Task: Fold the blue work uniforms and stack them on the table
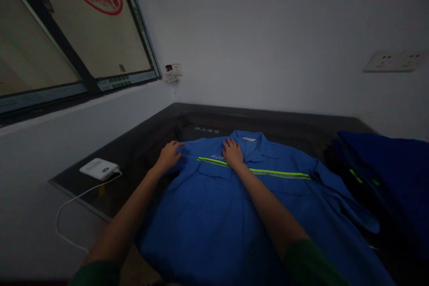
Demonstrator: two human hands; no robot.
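Observation:
A blue work jacket (214,214) with a yellow-green reflective stripe across its chest lies spread front side up on a dark glossy table (234,114), its collar towards the wall. My left hand (169,156) touches the sleeve near the shoulder on the left, fingers stretched and slightly apart. On the chest beside the collar, my right hand (233,153) rests flat with its fingers spread, partly covering white lettering. The sleeve on the right is bent down along the jacket's side. The jacket's lower hem runs out of view.
Folded dark blue clothing (385,165) is stacked at the table's right side. A white power bank (99,169) with a white cable (72,201) lies on the left edge. Walls with sockets (392,61) and a window (77,31) bound the back and left.

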